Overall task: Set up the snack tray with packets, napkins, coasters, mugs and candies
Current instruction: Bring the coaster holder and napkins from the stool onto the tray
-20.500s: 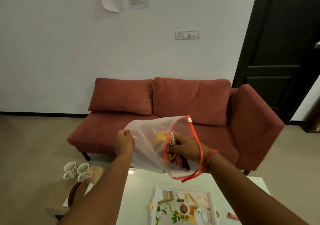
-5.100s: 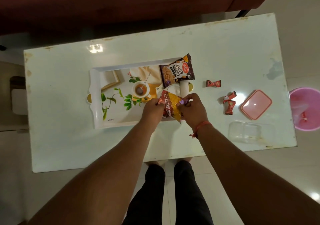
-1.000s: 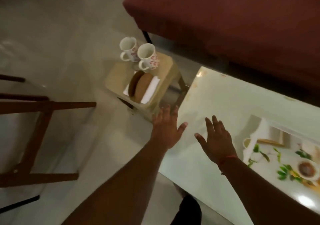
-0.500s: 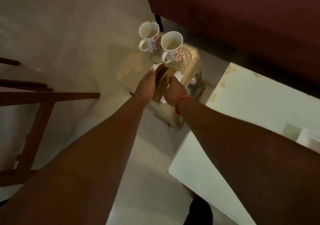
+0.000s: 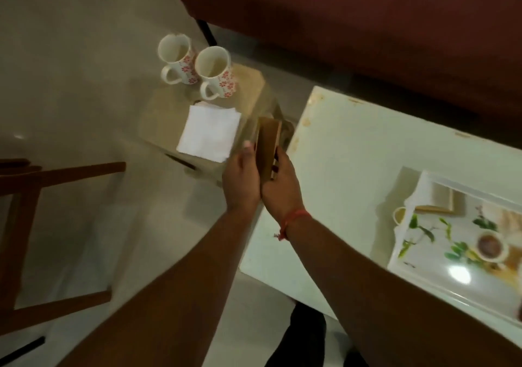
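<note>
Brown wooden coasters [image 5: 267, 143] stand on edge between my two hands, lifted clear of the small stool [image 5: 248, 84]. My left hand [image 5: 241, 174] presses their left face and my right hand [image 5: 279, 183] holds the right side. A stack of white napkins [image 5: 210, 132] lies bare on the stool. Behind it stand two white mugs with red flowers, one at the left [image 5: 176, 56] and one at the right [image 5: 216, 70]. The white printed tray [image 5: 418, 197] sits on the white table [image 5: 353, 154] at the right edge of view.
A red sofa [image 5: 367, 22] runs along the top, its dark leg near the mugs. A wooden chair frame [image 5: 42, 186] stands on the floor at the left. My dark trousers show below the table's near edge.
Both hands have lifted the coasters off the napkins and drawn them back toward the table. The napkin stack is uncovered. The view has swung right, showing the tray again.
</note>
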The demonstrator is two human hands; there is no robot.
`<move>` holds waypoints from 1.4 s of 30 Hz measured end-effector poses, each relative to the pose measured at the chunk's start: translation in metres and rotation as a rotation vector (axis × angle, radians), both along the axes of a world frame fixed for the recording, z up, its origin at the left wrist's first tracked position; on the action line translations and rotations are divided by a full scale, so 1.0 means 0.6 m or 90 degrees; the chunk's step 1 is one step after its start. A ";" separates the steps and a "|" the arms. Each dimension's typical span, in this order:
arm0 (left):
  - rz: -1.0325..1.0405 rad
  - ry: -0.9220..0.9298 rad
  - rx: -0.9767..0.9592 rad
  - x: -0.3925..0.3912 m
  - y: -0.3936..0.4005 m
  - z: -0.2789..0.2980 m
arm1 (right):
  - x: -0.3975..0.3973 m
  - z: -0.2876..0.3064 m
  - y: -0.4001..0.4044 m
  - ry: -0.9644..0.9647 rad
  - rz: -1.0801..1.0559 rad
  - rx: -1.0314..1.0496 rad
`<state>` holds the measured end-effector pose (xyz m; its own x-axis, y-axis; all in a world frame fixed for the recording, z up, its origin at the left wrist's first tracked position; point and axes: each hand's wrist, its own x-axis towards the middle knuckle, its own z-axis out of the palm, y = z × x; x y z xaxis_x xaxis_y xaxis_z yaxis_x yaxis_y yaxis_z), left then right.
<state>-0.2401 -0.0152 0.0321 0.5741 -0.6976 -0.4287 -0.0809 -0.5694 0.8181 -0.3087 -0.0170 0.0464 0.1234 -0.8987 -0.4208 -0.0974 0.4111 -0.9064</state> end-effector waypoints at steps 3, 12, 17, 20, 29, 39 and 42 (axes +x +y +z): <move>-0.064 0.043 0.030 -0.114 0.029 -0.005 | -0.112 -0.001 0.040 0.021 -0.071 0.015; -0.286 0.184 0.083 -0.444 0.099 -0.026 | -0.441 -0.028 0.129 0.132 -0.267 0.091; -0.326 0.204 0.149 -0.533 0.102 -0.047 | -0.542 -0.049 0.143 0.113 -0.239 0.153; -0.313 0.204 0.167 -0.552 0.102 -0.067 | -0.575 -0.058 0.141 0.072 -0.200 0.178; -0.300 0.183 0.172 -0.563 0.099 -0.071 | -0.595 -0.074 0.143 0.056 -0.178 0.179; -0.209 0.116 0.070 -0.480 0.090 -0.067 | -0.592 -0.064 0.134 0.231 -0.299 0.144; -0.217 0.046 0.063 -0.397 0.088 -0.077 | -0.544 -0.042 0.117 0.312 -0.302 0.007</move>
<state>-0.4781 0.0376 -0.0138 0.2808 -0.7964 -0.5356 -0.2235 -0.5970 0.7705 -0.6351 0.0531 0.0210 -0.4896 -0.8040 -0.3375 -0.3027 0.5197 -0.7989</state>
